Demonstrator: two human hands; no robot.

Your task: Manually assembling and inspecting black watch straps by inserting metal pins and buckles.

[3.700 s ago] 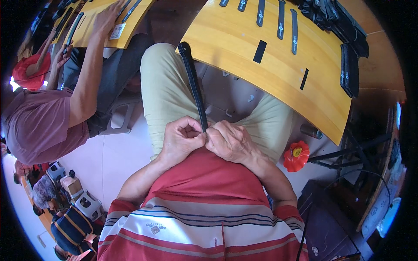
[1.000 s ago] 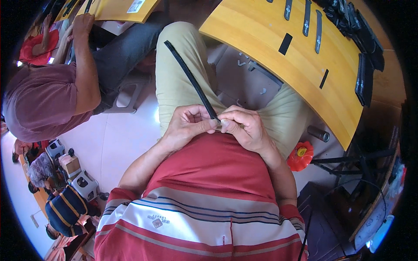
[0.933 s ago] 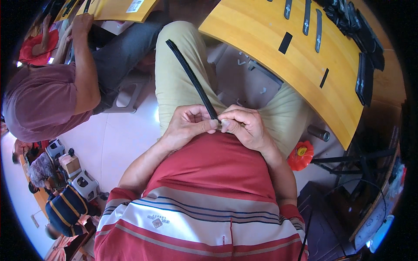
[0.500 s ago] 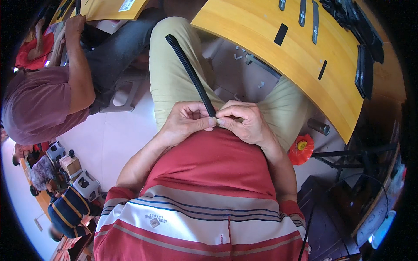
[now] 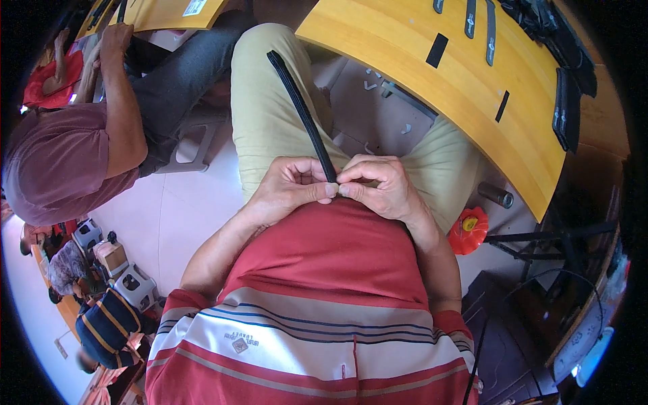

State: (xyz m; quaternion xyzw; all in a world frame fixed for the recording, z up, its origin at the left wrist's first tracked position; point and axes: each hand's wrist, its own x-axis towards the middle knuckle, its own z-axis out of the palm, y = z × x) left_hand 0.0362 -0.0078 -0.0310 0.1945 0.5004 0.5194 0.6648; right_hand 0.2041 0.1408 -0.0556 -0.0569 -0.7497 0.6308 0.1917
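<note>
A long, narrow black strap-like strip (image 5: 300, 108) with lengthwise ribbing slants up and left from my fingers, over my lap. Its near end is pinched between the thumb and fingers of my left hand (image 5: 297, 185). My right hand (image 5: 379, 183) is closed at that same end, its thumb tip and fingertips meeting the left thumb. Whatever lies right between the fingertips is hidden. The strip's far end is free, above my left knee.
A yellow table (image 5: 499, 135) stands ahead to the right, bearing a black rectangle (image 5: 437, 50), grey-black strips (image 5: 491, 34) and black bundles (image 5: 565, 108). A bottle (image 5: 495, 195) and red flower-shaped dish (image 5: 468, 231) are below it. Another person (image 5: 74, 155) sits at left.
The strip's free far end has swung slightly to the right. Both hands keep their pinch at the near end, almost in the same place.
</note>
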